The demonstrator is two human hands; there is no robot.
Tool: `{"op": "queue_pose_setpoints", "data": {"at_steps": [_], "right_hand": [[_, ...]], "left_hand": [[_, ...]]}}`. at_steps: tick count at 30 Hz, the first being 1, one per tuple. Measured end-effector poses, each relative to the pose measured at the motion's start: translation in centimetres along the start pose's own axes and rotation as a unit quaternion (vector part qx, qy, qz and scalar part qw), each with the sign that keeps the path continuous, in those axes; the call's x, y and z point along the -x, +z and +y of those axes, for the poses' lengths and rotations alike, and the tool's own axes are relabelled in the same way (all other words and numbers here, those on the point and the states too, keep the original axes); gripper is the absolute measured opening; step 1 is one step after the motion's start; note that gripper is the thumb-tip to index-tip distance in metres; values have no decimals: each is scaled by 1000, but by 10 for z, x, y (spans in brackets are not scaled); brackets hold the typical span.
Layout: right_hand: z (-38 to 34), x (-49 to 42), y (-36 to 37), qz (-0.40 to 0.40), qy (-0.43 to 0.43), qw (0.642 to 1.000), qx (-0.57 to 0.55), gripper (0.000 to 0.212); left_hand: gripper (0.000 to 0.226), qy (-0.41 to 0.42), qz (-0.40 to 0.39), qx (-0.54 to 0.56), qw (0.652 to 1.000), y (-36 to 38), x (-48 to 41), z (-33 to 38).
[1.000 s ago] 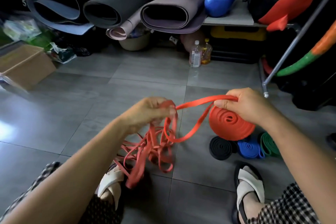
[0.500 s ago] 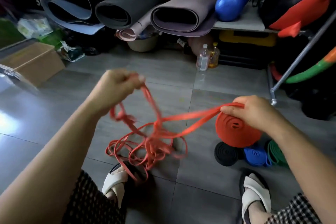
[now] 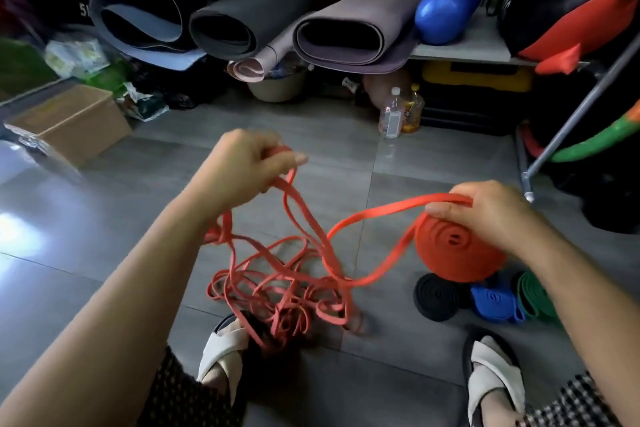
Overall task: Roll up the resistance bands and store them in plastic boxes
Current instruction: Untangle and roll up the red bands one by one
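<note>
A long red resistance band (image 3: 298, 284) lies in a tangled heap on the grey floor tiles between my feet. My left hand (image 3: 242, 166) grips a few strands of it, lifted above the heap. My right hand (image 3: 491, 215) holds the rolled part of the same band, a thick red coil (image 3: 457, 250), with the thumb pressing the incoming strand onto its top edge. Below the coil, on the floor, lie three finished rolls: a black one (image 3: 438, 296), a blue one (image 3: 495, 302) and a green one (image 3: 535, 295). No plastic box is in view.
Rolled yoga mats (image 3: 349, 35) and a blue ball (image 3: 448, 9) line the back. A cardboard box (image 3: 69, 121) sits at the left, two bottles (image 3: 400, 114) at the back, and a metal rack leg (image 3: 575, 114) at the right. My sandalled feet (image 3: 225, 347) are near the heap.
My left hand rose from the tangle up and left with strands, then came back toward the middle. The loose heap has spread on the floor. The right hand kept the coil nearly still.
</note>
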State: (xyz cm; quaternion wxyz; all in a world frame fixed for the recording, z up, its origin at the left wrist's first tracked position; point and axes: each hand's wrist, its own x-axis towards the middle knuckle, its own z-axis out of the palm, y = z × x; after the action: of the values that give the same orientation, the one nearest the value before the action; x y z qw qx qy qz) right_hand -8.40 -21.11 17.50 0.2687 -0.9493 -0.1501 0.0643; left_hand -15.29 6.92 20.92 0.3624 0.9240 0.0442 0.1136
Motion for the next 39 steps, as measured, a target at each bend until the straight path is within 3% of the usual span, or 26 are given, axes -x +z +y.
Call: {"op": "queue_pose_setpoints", "data": {"at_steps": [2,5,6,8,10,12,16,19,22,26,31,33,35,39], "right_hand": [[1,0,-2,3,-4,1000,-5,33],[-1,1,-1,7,-13,1000,-17,34],[-2,2,0,4,-16,1000,-7,34],[-4,3,1,3,-19,1000,-5,33],[-8,3,2,-7,-36,999,-32,31],[-14,4,3,-46,-67,994,-67,32],[-29,9,11,-156,-112,973,-129,45],[-34,8,15,-170,-122,964,-164,52],[-37,10,18,-205,-90,940,-258,44],[-38,12,19,-271,-59,913,-301,55],[-35,10,19,-248,-59,930,-265,49],[-29,9,14,-231,-57,940,-243,40],[-19,6,8,-205,-63,952,-219,36],[-14,5,3,-186,-97,959,-191,45]], "left_hand": [[27,-2,-11,69,998,-2,-5,2],[34,-82,-144,-129,978,21,-1,-23],[34,-106,-174,-114,972,30,2,-27],[22,-128,-201,61,969,43,6,-21],[5,-138,-259,191,937,49,11,-9],[10,-126,-325,219,911,57,12,-9],[16,-102,-357,203,906,66,14,-5],[23,-71,-403,223,885,68,16,2],[34,-48,-395,237,887,66,17,8],[39,-16,-337,235,912,62,17,11],[32,45,-307,40,950,59,15,3],[20,18,-304,14,952,54,14,-5],[9,-36,-290,61,954,51,13,-11],[15,-123,-303,186,927,64,24,1]]}}
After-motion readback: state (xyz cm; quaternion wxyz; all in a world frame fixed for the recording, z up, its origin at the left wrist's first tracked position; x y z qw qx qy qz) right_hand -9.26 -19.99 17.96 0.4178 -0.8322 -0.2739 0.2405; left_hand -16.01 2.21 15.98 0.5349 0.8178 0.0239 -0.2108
